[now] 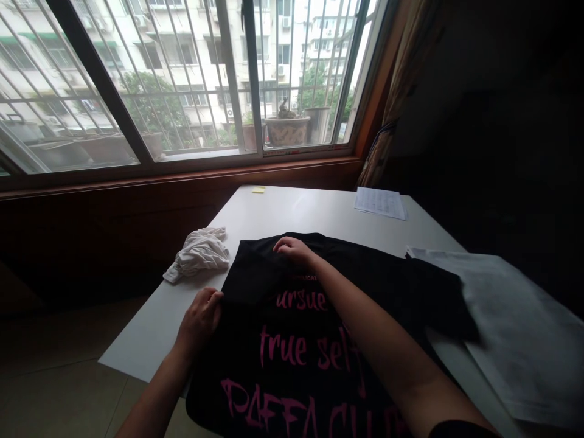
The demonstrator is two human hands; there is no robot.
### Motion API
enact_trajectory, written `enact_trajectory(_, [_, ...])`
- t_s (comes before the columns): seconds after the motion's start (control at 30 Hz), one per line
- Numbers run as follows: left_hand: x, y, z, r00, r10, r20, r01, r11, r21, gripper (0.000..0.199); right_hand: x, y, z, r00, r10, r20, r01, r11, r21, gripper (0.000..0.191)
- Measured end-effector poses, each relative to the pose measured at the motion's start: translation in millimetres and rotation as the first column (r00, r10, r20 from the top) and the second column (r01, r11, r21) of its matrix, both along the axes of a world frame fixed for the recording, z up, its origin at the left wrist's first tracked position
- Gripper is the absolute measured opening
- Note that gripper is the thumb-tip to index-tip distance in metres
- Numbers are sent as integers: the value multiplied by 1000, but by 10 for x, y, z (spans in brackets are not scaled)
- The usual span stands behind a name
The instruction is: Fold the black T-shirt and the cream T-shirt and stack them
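A black T-shirt [383,267] with pink lettering lies spread over the white table [301,210], its lower part hanging towards me. On the left, my left hand [199,316] pinches the shirt's edge between thumb and fingers. My right hand [294,250] reaches across the printed front to the upper part of the shirt, its fingers curled closed on the fabric near the collar. The cloth at the upper left, between both hands, is folded inward over part of the lettering. One sleeve extends to the right.
A crumpled white cloth [201,252] lies at the table's left edge. Printed papers [381,202] and a yellow sticky note [258,190] lie at the far side. A pale translucent sheet [515,316] covers the right side. Behind stands a barred window [191,79].
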State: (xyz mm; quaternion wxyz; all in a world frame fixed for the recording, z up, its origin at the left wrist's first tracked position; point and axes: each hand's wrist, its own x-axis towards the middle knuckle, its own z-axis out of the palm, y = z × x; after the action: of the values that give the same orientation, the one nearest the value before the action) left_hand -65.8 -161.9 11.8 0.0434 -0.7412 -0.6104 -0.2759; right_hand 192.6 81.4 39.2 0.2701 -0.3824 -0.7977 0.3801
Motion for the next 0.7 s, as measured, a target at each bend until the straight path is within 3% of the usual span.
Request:
enact_trajectory(0.13, [6, 2, -8, 1000, 3, -7, -3, 1000, -9, 19, -449, 131, 43, 1000, -17, 20, 17, 1000, 4, 20])
enact_trajectory(0.37, [14, 0, 3, 999, 7, -42, -8, 999, -33, 17, -1191, 169, -42, 994, 6, 113, -3, 999, -34, 50])
enact_trajectory(0.7, [41, 30, 31, 992, 60, -115, -55, 997, 46, 22, -1493, 264, -214, 996, -74, 45, 76, 997, -35, 36])
